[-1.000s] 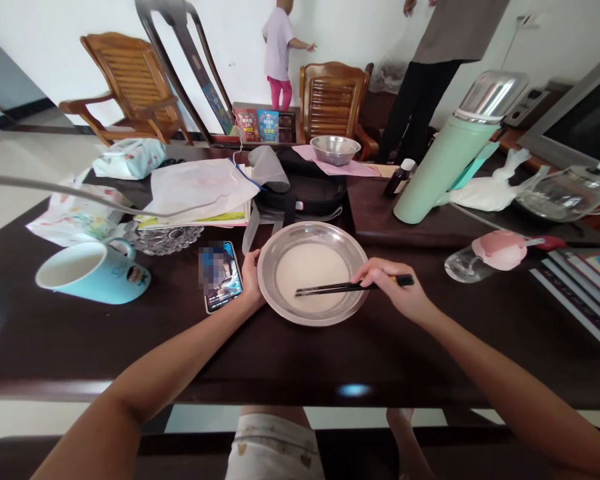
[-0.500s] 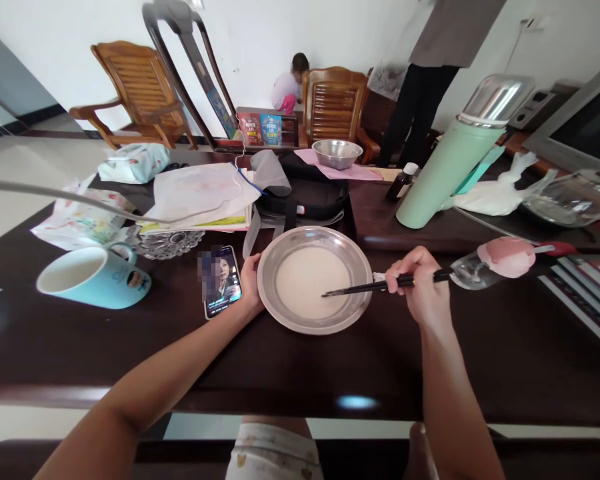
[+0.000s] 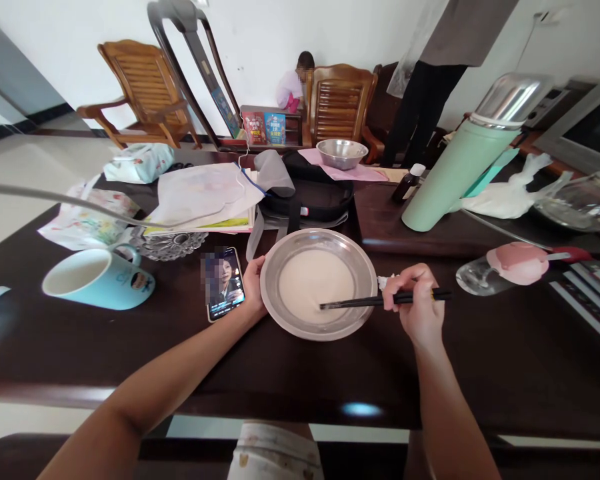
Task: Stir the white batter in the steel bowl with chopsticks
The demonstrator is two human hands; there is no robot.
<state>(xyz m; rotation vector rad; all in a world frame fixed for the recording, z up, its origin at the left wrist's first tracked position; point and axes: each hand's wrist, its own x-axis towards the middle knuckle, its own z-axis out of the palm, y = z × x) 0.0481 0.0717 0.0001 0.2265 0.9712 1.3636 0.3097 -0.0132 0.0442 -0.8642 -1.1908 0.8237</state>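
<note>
A round metal bowl (image 3: 275,257) of milky white liquid (image 3: 315,277) is in front of me on the dark table (image 3: 180,370). My left hand (image 3: 255,283) grips its left rim, with part of the fingers hidden by the bowl. Dark chopsticks (image 3: 357,303) are pinched in my right hand (image 3: 417,300), their tips dipped in the liquid near its lower middle. A scrap of white tissue (image 3: 386,282) shows beside the right fingers. Just left of my left hand lies a phone (image 3: 227,293) with its screen lit.
At left stand a light blue mug (image 3: 107,283) and a glass dish (image 3: 170,243). Papers (image 3: 205,193) and a black bag (image 3: 313,197) lie behind the bowl. On the right are a green thermos (image 3: 460,170), a pink-lidded bottle (image 3: 500,267) and books (image 3: 593,300). Two people are beyond the table.
The chopsticks have swept slightly down and toward the near side of the liquid, and my right hand has lowered with them. The whole view has shifted a little.
</note>
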